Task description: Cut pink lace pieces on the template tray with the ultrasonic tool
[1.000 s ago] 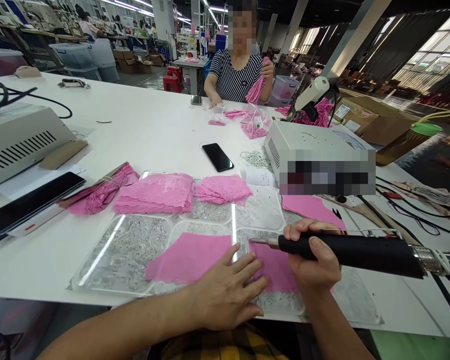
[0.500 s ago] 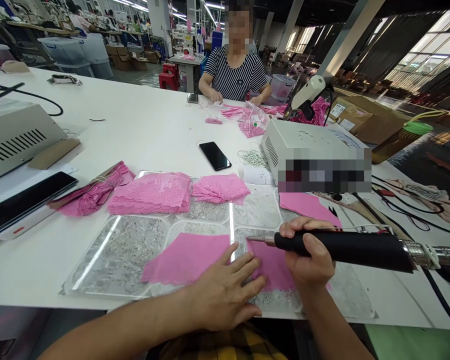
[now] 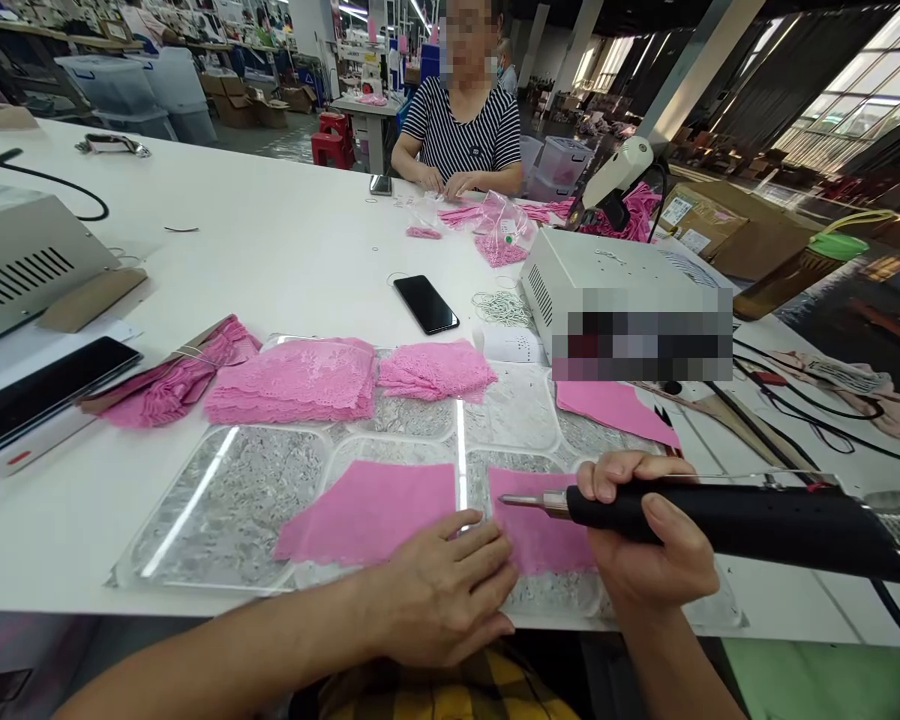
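My right hand point(image 3: 656, 550) grips a black-handled tool point(image 3: 750, 525) with a pointed metal tip, held roughly level. The tip is over the upper left part of a pink fabric piece point(image 3: 544, 530); whether it touches cannot be seen. My left hand point(image 3: 442, 590) lies with fingers stretched out, on the mat between that piece and another flat pink piece point(image 3: 375, 505). Its fingertips reach the right piece's left edge. Both pieces rest on a grey marbled mat point(image 3: 225, 510). Behind them are a stack of pink lace pieces point(image 3: 292, 380) and a smaller pink pile point(image 3: 436, 368).
A grey box machine point(image 3: 607, 265) stands at the right, with cables point(image 3: 795, 395) beside it. A phone point(image 3: 426, 304) lies mid-table. At left are a tied pink bundle point(image 3: 172, 385) and a tablet-like device point(image 3: 52, 390). Across the table sits a person in a striped top point(image 3: 461, 130).
My right hand has drawn the tool slightly right and nearer to me. The left hand's fingers have come closer together. Across the table, the person's hands have moved together.
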Available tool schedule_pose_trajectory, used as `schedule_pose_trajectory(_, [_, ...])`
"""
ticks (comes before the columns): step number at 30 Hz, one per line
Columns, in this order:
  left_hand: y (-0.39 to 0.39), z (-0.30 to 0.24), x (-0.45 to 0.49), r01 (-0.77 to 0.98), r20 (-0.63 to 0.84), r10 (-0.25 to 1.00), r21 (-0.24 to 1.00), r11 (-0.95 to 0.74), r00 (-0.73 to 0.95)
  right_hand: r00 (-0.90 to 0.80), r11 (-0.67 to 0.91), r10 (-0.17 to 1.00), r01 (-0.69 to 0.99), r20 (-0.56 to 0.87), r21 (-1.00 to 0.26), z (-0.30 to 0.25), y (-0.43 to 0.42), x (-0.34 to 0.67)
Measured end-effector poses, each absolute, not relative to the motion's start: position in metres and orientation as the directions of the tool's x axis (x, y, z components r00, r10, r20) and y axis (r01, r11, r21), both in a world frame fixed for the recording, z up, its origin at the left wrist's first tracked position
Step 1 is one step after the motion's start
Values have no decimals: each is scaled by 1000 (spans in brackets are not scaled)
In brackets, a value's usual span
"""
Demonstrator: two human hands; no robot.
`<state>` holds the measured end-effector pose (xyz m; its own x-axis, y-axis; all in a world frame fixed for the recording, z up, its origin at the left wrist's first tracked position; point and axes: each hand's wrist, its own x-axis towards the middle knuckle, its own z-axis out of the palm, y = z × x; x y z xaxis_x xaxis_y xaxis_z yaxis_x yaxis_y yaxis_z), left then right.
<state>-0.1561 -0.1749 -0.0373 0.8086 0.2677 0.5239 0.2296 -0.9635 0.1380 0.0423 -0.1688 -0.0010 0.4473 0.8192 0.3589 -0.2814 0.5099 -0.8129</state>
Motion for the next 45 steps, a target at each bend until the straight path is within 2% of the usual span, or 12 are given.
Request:
schedule_pose_trajectory(14, [-175, -37, -156, 232, 469, 279, 156, -960, 838, 418, 498, 832, -273, 365, -823, -6, -164, 37])
schedule_pose_trajectory(25, [-176, -35, -159, 146, 466, 211, 172, -974, 859, 407, 485, 842, -281, 355, -828, 1, -177, 44])
schedule_pose_trajectory(33, [-177, -36, -158, 154, 437, 216, 175, -973, 873, 361, 476, 861, -324, 358, -817, -3, -185, 42])
schedule_pose_trajectory(40, [-175, -33, -157, 132, 506, 210, 186, -974, 837, 331, 490, 861, -332, 387, -806, -8, -184, 41])
schedule_pose_trajectory(45, [-176, -33, -158, 139, 479, 219, 197, -971, 850, 329, 497, 857, -328, 396, -803, -5, -183, 43])
